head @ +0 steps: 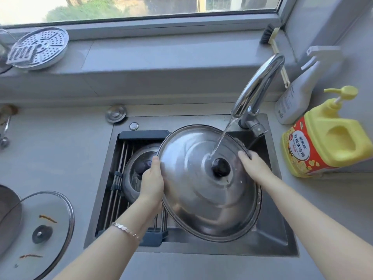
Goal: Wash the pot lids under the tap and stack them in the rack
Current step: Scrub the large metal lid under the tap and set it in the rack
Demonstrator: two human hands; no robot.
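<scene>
A large steel pot lid (201,188) with a black knob is held over the sink (270,235). My left hand (151,182) grips its left rim and my right hand (254,166) grips its right rim. Water runs from the chrome tap (260,83) onto the lid just above the knob. A smaller glass lid (135,170) lies on the roll-up rack (119,174) across the left part of the sink, partly hidden by my left hand. A dirty glass lid (44,231) with brown streaks rests on the counter at the lower left.
A yellow dish soap jug (327,138) and a white spray bottle (296,98) stand right of the sink. A perforated steamer plate (40,47) sits on the window sill at left, a brush (270,35) at right. A dark pan edge (8,215) shows at far left.
</scene>
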